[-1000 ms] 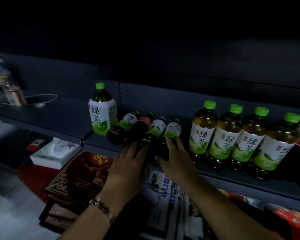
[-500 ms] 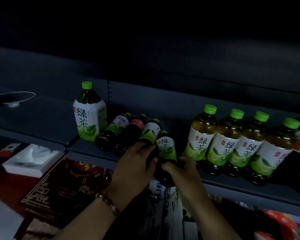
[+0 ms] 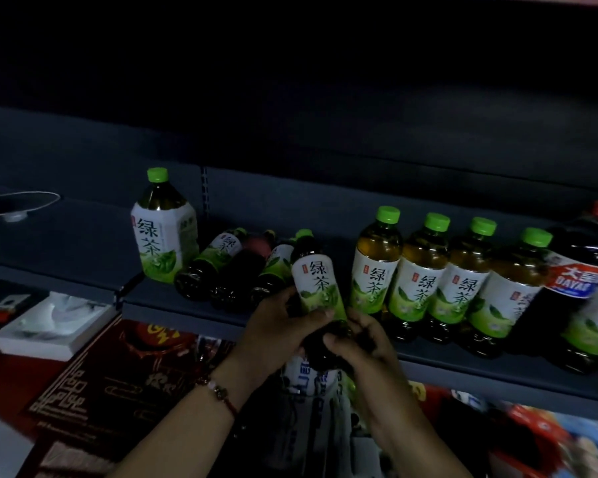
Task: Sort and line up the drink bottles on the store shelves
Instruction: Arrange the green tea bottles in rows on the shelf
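Both hands holding one green tea bottle (image 3: 316, 288) above shelf (image 3: 187, 305) front edge.

Left hand (image 3: 277, 334) wraps the bottle's lower label, thumb across it; right hand (image 3: 354, 343) grips the dark base. Bottle near upright, cap tilted slightly left. Three small bottles (image 3: 235, 270) lie flat just left; four upright green tea bottles (image 3: 439, 277) stand in a row at right.

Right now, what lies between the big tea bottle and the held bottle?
Head view: three small bottles lie on their sides between the big bottle and the held one.
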A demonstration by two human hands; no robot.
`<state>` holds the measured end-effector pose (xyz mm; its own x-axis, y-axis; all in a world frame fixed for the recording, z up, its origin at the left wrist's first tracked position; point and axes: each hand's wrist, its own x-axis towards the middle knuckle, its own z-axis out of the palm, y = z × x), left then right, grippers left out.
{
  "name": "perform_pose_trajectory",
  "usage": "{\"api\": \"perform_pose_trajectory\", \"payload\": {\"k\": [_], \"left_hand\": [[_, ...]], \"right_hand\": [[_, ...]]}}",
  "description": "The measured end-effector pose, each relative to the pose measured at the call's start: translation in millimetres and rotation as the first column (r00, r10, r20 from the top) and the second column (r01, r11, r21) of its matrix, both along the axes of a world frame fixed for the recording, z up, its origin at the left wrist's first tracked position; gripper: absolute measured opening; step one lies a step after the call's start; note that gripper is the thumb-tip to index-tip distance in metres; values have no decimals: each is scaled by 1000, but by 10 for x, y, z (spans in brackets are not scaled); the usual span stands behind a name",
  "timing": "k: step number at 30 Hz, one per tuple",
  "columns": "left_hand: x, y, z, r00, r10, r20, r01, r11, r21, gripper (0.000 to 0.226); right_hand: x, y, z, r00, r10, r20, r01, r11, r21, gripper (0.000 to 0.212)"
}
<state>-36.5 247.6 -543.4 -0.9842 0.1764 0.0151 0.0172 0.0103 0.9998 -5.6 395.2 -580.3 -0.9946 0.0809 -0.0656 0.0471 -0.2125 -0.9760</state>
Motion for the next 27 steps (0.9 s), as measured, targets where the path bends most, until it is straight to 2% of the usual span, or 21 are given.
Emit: {"api": "perform_pose_trajectory", "payload": {"k": [3, 5, 7, 9, 11, 17, 24, 27], "left_hand": [[-49, 13, -1, 977, 20, -211, -40, 995, -92, 44], [-87, 36, -26, 952, 17, -306, -60, 990, -130, 60], [-160, 63, -80, 920, 37, -390, -129, 969, -212, 77], [-251, 80, -163, 900, 28, -436, -178, 934, -308, 88], [-339, 86, -262, 897, 12, -441, -183, 920, -347, 88], [-501, 123, -386, 862, 16, -506, -267, 864, -426, 81], [-582, 160, -422, 835, 5, -550, -366, 752, -548, 83], [-563, 163, -396, 855, -13, -518, -371, 682, -630, 80]], "right_hand": [[-33, 68, -15, 991, 44, -125, -14, 973, 231, 56], [-82, 42, -20, 982, 24, -187, 60, 903, 426, 66], [-143, -41, -21, 962, -4, -274, 154, 834, 530, 76], [-206, -122, -20, 938, -34, -346, 233, 800, 553, 80], [-239, -189, -13, 931, -37, -364, 252, 785, 566, 82], [-315, -256, -94, 965, -6, -261, 193, 692, 696, 94], [-324, -208, -92, 952, 21, -306, 203, 707, 678, 86], [-259, -162, -94, 968, 45, -249, 149, 695, 703, 85]]}}
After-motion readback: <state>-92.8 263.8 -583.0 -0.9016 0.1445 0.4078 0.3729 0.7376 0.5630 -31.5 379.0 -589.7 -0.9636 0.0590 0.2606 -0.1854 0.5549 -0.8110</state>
